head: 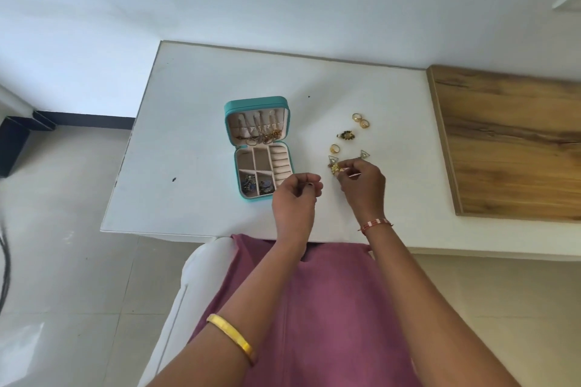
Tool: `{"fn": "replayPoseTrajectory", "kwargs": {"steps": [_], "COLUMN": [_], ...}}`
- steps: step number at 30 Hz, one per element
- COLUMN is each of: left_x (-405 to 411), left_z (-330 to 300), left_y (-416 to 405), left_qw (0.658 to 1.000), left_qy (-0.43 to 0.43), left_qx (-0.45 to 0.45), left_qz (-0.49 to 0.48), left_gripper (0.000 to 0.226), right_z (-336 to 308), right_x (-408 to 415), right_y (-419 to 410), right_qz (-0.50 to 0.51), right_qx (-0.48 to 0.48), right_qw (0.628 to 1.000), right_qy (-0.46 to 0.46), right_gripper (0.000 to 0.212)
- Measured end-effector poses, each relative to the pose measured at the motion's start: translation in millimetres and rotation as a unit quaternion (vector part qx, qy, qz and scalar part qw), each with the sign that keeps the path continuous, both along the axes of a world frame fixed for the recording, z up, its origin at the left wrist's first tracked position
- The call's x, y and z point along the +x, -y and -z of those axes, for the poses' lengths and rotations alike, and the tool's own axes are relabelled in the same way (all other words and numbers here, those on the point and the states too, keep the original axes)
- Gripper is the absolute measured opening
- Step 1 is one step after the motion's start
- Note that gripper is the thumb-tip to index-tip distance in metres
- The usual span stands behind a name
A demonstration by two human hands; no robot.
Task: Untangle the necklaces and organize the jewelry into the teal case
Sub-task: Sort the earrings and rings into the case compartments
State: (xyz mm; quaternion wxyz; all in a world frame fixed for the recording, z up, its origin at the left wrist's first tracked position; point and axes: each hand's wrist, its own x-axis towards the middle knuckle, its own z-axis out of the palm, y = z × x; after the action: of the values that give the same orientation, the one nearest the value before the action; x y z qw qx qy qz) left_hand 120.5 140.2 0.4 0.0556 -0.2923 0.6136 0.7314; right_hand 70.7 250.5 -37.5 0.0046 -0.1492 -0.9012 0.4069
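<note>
The teal case (232, 125) lies open on the white table (195, 97). Gold necklaces (262, 135) hang in its lid, and dark earrings (257, 184) fill two front compartments. To its right lie gold rings (361, 120), a dark green brooch (346, 135), another ring (335, 148) and two triangular earrings (364, 154). My right hand (361, 185) pinches a small gold piece (335, 168) just above the table. My left hand (297, 195) hovers beside the case's front right corner, fingers curled; whether it holds anything is hidden.
A wooden board (509, 141) covers the table's right side. The table's front edge runs just before my lap, with a white chair (201, 267) under me. Tiled floor lies to the left.
</note>
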Motion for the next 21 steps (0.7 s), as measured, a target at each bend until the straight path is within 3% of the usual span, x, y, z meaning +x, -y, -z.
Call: {"fn": "replayPoseTrajectory", "kwargs": {"steps": [5,15,19,21], "left_x": [0.4,5.2,4.9,3.0], "left_z": [1.9,-0.4,-0.8,-0.2], "left_y": [-2.6,-4.8,-4.7,-2.5], "left_qw": [1.000,1.000,1.000,1.000], "left_qy": [0.014,0.020,0.020,0.024], "left_qx": [-0.010,-0.005,-0.001,-0.001], "left_qz": [0.006,0.005,0.009,0.012], "left_gripper": [0.031,0.031,0.030,0.029], "right_z": [6.9,0.9,0.8,-2.0], "right_x": [-2.8,-7.3,-8.7,-9.1], "right_y": [1.5,-6.7,-4.1,-4.3], "right_qz": [-0.058,-0.092,-0.103,-0.079], "right_qx": [0.093,0.123,0.166,0.132], "right_qw": [0.994,0.988,0.981,0.988], "right_qy": [-0.012,0.025,0.004,-0.023], "right_gripper": [0.018,0.012,0.015,0.017]}}
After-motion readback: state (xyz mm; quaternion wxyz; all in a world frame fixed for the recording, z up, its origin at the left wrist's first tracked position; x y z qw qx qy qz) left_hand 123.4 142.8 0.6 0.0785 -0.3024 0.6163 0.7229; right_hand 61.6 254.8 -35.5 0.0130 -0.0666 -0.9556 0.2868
